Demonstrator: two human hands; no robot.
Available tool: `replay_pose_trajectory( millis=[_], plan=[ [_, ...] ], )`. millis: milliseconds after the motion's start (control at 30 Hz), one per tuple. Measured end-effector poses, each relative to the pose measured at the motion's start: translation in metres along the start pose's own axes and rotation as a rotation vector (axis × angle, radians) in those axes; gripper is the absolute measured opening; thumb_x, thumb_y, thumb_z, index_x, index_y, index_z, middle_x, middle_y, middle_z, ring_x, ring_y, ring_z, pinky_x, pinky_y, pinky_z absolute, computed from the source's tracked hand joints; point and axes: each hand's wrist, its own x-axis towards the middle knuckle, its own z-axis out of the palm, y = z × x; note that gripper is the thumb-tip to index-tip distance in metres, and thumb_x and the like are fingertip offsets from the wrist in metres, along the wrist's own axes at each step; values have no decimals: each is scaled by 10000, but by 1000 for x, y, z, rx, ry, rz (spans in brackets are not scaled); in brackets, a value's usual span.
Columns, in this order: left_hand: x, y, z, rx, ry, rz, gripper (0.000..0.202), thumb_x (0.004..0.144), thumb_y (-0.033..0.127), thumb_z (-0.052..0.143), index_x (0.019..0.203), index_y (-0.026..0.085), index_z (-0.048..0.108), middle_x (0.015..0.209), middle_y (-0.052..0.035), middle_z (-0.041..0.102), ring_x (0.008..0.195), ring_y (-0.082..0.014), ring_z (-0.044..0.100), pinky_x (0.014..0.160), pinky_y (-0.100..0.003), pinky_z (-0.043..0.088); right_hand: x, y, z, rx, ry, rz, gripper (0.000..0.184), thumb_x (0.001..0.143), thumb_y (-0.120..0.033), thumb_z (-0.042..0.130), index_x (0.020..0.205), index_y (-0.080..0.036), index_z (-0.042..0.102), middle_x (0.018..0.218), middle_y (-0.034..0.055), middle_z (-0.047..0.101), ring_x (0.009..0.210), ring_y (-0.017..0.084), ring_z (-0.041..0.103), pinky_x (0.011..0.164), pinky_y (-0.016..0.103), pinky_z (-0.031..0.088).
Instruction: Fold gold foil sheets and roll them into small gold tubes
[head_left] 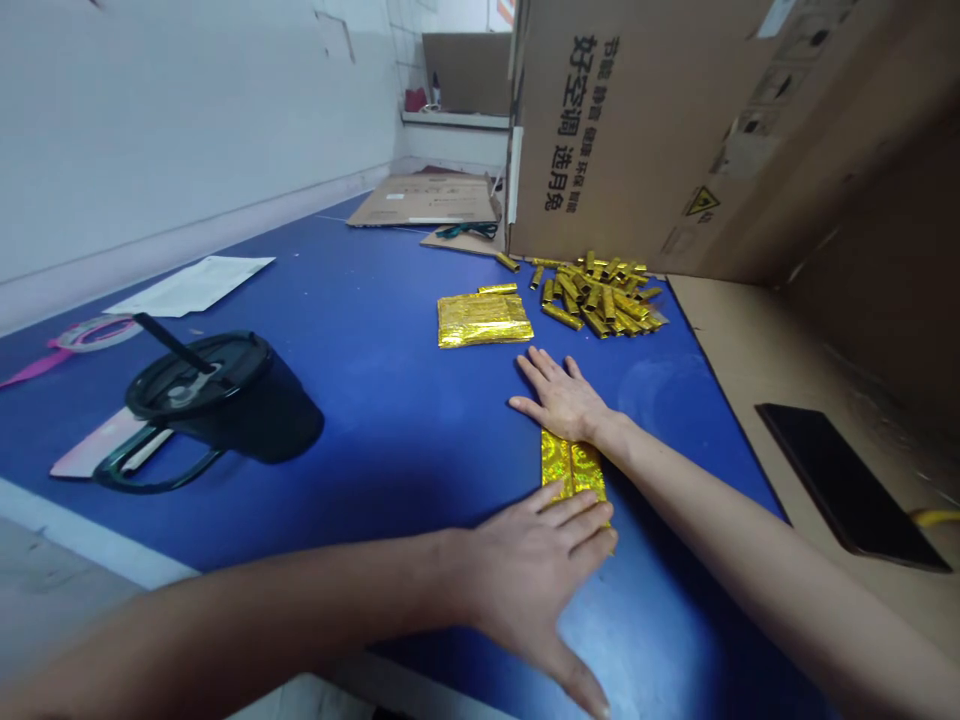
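A long strip of shiny gold foil paper [572,467] lies on the blue table [390,400]. My left hand [544,570] lies flat and open on its near end, fingers stretched out. My right hand [559,397] presses flat and open on its far end. Beyond it sits a stack of flat gold foil sheets [483,318]. Further back a pile of several small rolled gold foil tubes [600,290] lies against a big cardboard box [675,130].
A black lidded cup with a straw and handle [217,400] stands at left. A tape roll [94,333] and white paper [191,285] lie behind it. A dark phone [847,485] rests on cardboard at right. Flat cardboard [427,200] lies at the back.
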Motion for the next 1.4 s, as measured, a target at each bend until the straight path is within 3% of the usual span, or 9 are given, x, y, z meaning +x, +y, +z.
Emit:
replay_pose_trajectory(
  millis=[100,300,633,833,967,1100,1200,1300,1400],
  plan=[
    [13,-19,-13,-80,-1,16,837,712,654,428,1299,71,297,1320,-163,360,1217,-240,332,1001,-328,241,0,0,0,1,2,1,769,785,-658,178,1366,-155,180,1429,123,145,1298,255,94,1013,494,81],
    [25,-47,-5,131,25,101,930,644,659,504,1297,32,292,1362,-188,265,1272,-267,200,1047,-358,98,1,2,1,19,1,-7,783,781,-660,183,1373,-148,151,1431,115,138,1298,253,96,1018,484,82],
    [-6,0,11,131,3,69,999,644,714,434,1314,3,222,1392,-187,170,1291,-275,111,1054,-366,43,0,2,1,99,24,-16,796,770,-666,220,1372,-148,161,1429,119,145,1298,257,89,1020,490,58],
    [-8,4,14,110,27,61,988,649,715,423,1312,9,228,1393,-186,171,1291,-274,113,1053,-366,46,4,4,5,205,82,7,797,739,-663,338,1349,-159,245,1410,128,208,1287,280,137,1012,519,58],
    [-8,4,15,102,36,51,981,644,706,445,1311,18,234,1394,-179,175,1292,-268,118,1054,-364,50,4,10,-8,315,192,80,717,772,-585,386,1337,-160,261,1377,128,300,1254,274,255,994,499,198],
    [-7,3,15,70,61,46,957,635,691,478,1311,54,246,1393,-163,196,1283,-274,158,1052,-367,78,-34,9,-38,407,301,99,392,836,-409,405,1132,-172,505,1189,85,534,1117,214,459,940,377,345],
    [-7,2,14,42,77,50,945,621,689,496,1308,86,258,1388,-150,223,1273,-283,190,1048,-373,103,-79,-2,-51,468,238,42,246,845,-338,419,846,-184,611,872,43,656,837,175,606,761,304,476],
    [-7,2,13,36,71,46,957,621,681,506,1309,64,252,1376,-161,250,1274,-279,189,1050,-367,99,-113,-10,-46,513,121,-102,189,843,-238,434,855,-201,619,871,42,649,851,169,596,762,307,477],
    [-6,2,12,30,44,50,953,633,658,518,1305,36,252,1366,-175,264,1278,-273,175,1052,-365,86,-126,-11,-31,423,125,-161,186,830,-185,447,916,-199,611,968,64,633,922,174,571,802,329,468]
  ],
)
